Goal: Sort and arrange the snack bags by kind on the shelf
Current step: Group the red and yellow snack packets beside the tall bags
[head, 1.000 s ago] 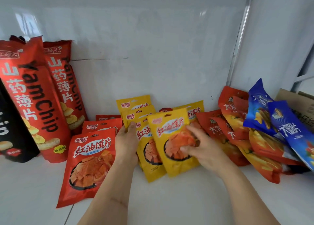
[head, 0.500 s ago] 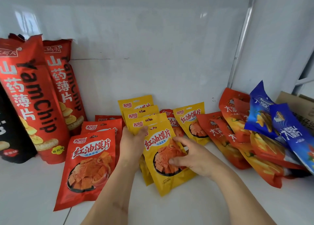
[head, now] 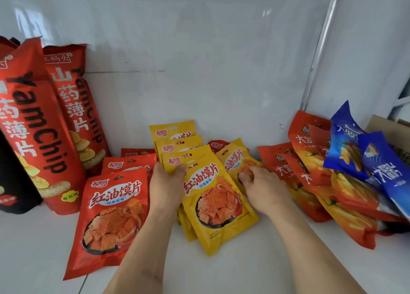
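Observation:
A stack of yellow snack bags (head: 218,207) leans in the shelf's middle, the rear ones (head: 175,134) overlapping upward. My left hand (head: 166,185) grips this stack at its left edge, thumb on a bag's front. Just to the right lies another yellow bag (head: 233,158), tilted. My right hand (head: 264,188) has its fingertips curled on that bag's lower part. Red bags of the same brand (head: 113,213) lie in a row left of my left hand. A small red bag (head: 216,144) peeks out behind the yellow ones.
Tall red Yam Chip bags (head: 35,138) stand at the left against the white back wall, with a black bag (head: 13,182) beside them. Orange-red bags (head: 310,142) and blue bags (head: 386,169) pile up on the right. A cardboard box (head: 390,131) sits behind them.
The front yellow bag came down onto the stack held by my left hand. My right hand let go of it and moved right onto the tilted yellow bag behind.

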Motion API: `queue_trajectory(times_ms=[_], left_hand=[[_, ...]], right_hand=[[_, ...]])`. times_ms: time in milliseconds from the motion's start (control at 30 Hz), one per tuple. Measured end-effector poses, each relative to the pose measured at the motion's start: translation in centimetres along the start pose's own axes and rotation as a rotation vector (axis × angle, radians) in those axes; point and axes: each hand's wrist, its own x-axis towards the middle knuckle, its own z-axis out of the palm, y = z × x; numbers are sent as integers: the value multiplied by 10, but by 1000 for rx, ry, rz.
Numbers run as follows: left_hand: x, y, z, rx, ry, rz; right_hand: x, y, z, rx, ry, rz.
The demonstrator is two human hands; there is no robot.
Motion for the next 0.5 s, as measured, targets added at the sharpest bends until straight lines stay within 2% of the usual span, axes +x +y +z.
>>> queue_trajectory(times_ms=[67, 133, 500], left_hand=[[0, 1, 0, 7, -1, 3], [1, 2, -1, 22, -5, 11], [6, 4, -10, 11, -27, -9]], right_hand=[[0, 2, 1, 57, 31, 13], [0, 6, 5, 14, 28, 45], [-7, 15, -16, 20, -164, 193]])
